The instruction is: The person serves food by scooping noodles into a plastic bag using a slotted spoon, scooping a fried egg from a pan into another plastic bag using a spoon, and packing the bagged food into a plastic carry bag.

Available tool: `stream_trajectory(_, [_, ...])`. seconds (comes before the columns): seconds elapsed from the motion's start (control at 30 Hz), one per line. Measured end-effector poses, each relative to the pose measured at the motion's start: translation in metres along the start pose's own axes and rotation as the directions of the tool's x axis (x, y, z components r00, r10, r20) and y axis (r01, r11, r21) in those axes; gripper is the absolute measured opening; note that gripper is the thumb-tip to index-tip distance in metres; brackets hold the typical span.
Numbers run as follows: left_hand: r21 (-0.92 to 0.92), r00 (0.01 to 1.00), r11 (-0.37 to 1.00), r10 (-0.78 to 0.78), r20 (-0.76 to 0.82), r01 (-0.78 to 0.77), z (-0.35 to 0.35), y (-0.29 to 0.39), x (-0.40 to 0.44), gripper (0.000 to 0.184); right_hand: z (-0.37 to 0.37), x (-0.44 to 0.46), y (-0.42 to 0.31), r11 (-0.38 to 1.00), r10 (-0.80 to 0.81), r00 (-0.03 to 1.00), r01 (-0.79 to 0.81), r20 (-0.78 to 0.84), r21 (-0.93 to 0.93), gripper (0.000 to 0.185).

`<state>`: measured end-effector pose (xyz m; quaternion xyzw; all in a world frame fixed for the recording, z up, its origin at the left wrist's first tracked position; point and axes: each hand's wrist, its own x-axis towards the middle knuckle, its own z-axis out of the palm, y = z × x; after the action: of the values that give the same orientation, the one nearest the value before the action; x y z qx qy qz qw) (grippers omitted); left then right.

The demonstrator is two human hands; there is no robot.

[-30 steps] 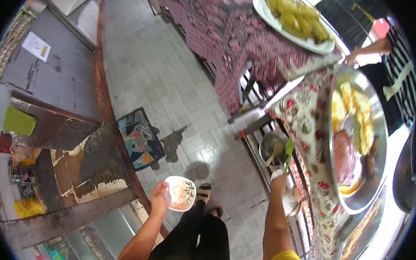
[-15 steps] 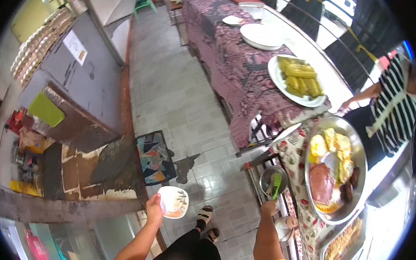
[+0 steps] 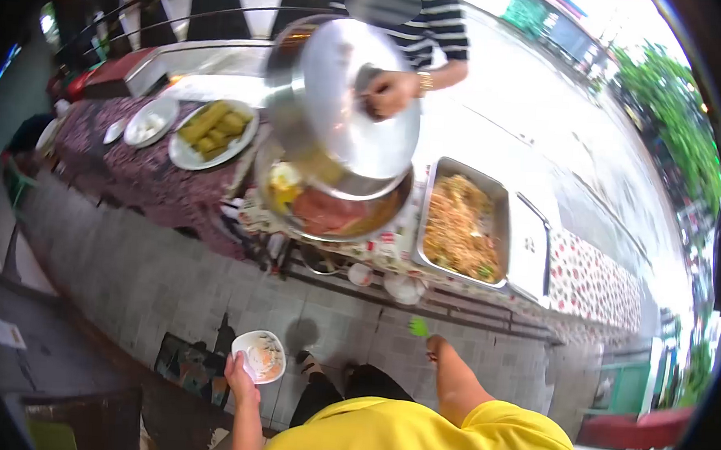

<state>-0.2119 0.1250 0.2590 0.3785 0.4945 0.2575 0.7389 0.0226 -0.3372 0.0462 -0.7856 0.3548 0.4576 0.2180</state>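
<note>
My left hand [image 3: 241, 377] grips the rim of a small white bowl [image 3: 259, 357], which has orange-white residue inside. Away from my body on the right, my right hand [image 3: 435, 346] is closed round a green spatula [image 3: 419, 327]. Beyond it, a metal tray [image 3: 500, 232] holds shredded orange-brown food [image 3: 460, 229]. A large metal basin [image 3: 352, 234] with eggs and reddish meat stands left of that tray. Over the basin, a co-worker's hand [image 3: 390, 94] holds a big shiny lid [image 3: 335, 85] by its knob.
A co-worker in a striped top [image 3: 444, 22] stands across the table. Left of the basin are a plate of green wrapped food [image 3: 215, 134] and a white bowl [image 3: 151, 122]. A pot [image 3: 322, 260] sits on the rack below. A mat [image 3: 188, 369] lies on the floor.
My view has swung right towards the tables. The green spatula has come away from the pot in my right hand. A lid held by the co-worker now partly covers the basin.
</note>
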Motion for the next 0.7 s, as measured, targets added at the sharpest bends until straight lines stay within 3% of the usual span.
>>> stream_trajectory(0.07, [0.191,0.961,0.981,-0.041,0.275,-0.013,0.035,-0.004,-0.012,0.026,-0.047,-0.021,0.075,0.853,0.112,0.988,-0.042,-0.103,0.52,0.026])
stream_trajectory(0.1, [0.282,0.917,0.958,-0.073,0.393,-0.044,0.053,-0.004,-0.021,0.026,-0.073,-0.029,0.109,0.788,0.108,0.983,0.005,-0.146,0.616,0.03])
stream_trajectory(0.13, [0.341,0.853,0.937,-0.118,0.509,-0.074,0.077,-0.003,-0.032,0.026,-0.089,-0.039,0.139,0.666,0.222,0.95,0.017,-0.22,0.746,0.03])
stream_trajectory(0.17, [0.395,0.776,0.912,-0.17,0.607,-0.108,0.107,-0.002,-0.048,0.027,-0.107,-0.033,0.175,0.623,0.292,0.937,-0.036,-0.19,0.782,0.03])
stream_trajectory(0.23, [0.338,0.511,0.878,-0.129,0.85,-0.339,0.185,0.013,-0.097,0.044,-0.145,-0.035,0.24,0.383,0.361,0.931,-0.197,0.05,0.902,0.025])
stream_trajectory(0.3, [0.376,0.357,0.892,-0.275,0.892,-0.251,0.25,0.016,-0.144,0.062,-0.17,-0.063,0.254,0.376,0.498,0.828,0.062,-0.258,0.925,0.021])
stream_trajectory(0.37, [0.453,0.357,0.778,-0.313,0.88,-0.436,0.313,0.008,-0.179,0.073,-0.21,-0.061,0.267,0.194,0.565,0.777,0.204,-0.279,0.959,0.025])
stream_trajectory(0.4, [0.484,0.363,0.759,-0.345,0.866,-0.435,0.345,-0.001,-0.189,0.073,-0.223,-0.056,0.269,0.093,0.599,0.752,0.275,-0.274,0.957,0.028])
stream_trajectory(0.53, [0.476,0.354,0.839,-0.375,0.857,-0.263,0.429,-0.081,-0.19,0.061,-0.287,-0.036,0.257,0.199,0.589,0.572,0.582,-0.57,0.789,0.047])
stream_trajectory(0.57, [0.346,0.282,0.826,-0.237,0.93,-0.445,0.44,-0.091,-0.189,0.052,-0.305,-0.045,0.243,0.311,0.555,0.51,0.605,-0.657,0.733,0.044])
stream_trajectory(0.6, [0.213,0.204,0.762,-0.108,0.973,-0.612,0.439,-0.097,-0.19,0.045,-0.315,-0.064,0.222,0.419,0.498,0.452,0.622,-0.74,0.662,0.042])
stream_trajectory(0.63, [0.319,0.239,0.867,-0.241,0.941,-0.382,0.436,-0.1,-0.193,0.034,-0.322,-0.087,0.2,0.5,0.368,0.399,0.676,-0.84,0.541,0.041])
stream_trajectory(0.67, [0.41,0.252,0.862,-0.343,0.905,-0.298,0.429,-0.089,-0.2,0.033,-0.328,-0.1,0.177,0.557,0.224,0.325,0.731,-0.919,0.394,0.042])
stream_trajectory(0.7, [0.443,0.304,0.804,-0.34,0.89,-0.398,0.421,-0.084,-0.199,0.032,-0.327,-0.09,0.159,0.531,0.045,0.163,0.832,-0.986,0.162,0.04])
